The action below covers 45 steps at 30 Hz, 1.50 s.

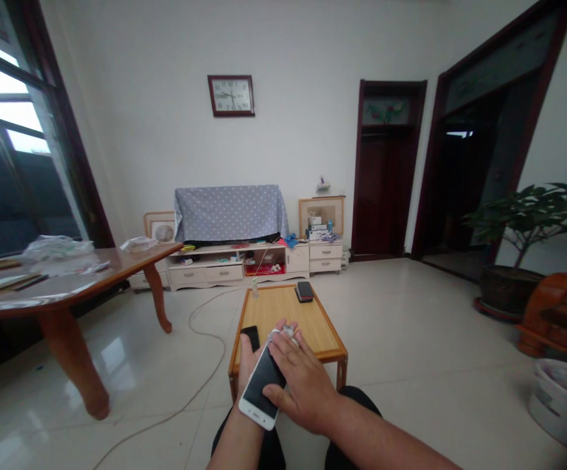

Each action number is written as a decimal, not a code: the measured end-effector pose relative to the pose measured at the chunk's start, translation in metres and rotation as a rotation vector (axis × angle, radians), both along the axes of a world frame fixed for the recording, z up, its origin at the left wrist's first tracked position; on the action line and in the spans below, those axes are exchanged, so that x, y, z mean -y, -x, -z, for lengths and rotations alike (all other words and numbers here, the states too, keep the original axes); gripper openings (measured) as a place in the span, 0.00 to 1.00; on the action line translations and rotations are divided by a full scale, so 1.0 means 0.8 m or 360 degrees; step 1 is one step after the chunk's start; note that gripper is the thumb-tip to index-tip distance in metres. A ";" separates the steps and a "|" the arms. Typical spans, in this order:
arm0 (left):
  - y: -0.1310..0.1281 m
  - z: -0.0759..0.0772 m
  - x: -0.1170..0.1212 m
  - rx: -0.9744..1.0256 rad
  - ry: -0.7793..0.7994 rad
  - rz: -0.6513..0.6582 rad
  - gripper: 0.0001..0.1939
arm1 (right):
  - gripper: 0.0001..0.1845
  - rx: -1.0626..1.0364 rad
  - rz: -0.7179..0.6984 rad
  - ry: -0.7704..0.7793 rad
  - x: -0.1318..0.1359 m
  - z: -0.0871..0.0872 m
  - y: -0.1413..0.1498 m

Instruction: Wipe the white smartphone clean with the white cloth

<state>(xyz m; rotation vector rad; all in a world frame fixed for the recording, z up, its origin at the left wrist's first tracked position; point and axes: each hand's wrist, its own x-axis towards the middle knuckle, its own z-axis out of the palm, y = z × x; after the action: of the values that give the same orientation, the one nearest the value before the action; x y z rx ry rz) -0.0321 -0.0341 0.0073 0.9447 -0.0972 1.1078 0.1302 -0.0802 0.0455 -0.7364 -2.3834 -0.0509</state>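
Head view: two hands (299,380) on one phone (260,391), two phones (305,291) on table (283,313).

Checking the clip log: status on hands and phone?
Left hand grips white phone. Right hand on it, cloth at fingertips. Black phone alongside on wooden table.

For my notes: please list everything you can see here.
wall clock: 1, brown frame, back wall
cabinet: 1, cream, back wall
low table: 1, tan, centre
far phone: 1, black, on low table
near phone: 1, black, on low table
smartphone: 1, white, in left hand
potted plant: 1, green, right
long table: 1, brown, left
basin: 1, white, lower right
crumpled wad: 1, white, by right hand
left hand: 1, holding smartphone
right hand: 1, over smartphone
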 end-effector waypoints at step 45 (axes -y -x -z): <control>0.023 0.001 -0.014 0.0398 0.0111 -0.0142 0.47 | 0.36 -0.0132 -0.0118 -0.0089 0.023 0.041 0.002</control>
<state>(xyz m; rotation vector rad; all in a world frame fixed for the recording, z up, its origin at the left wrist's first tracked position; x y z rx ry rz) -0.0508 -0.0227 0.0069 0.7509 -0.2212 1.3009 0.1286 -0.0986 0.0126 -0.6122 -2.3184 -0.0544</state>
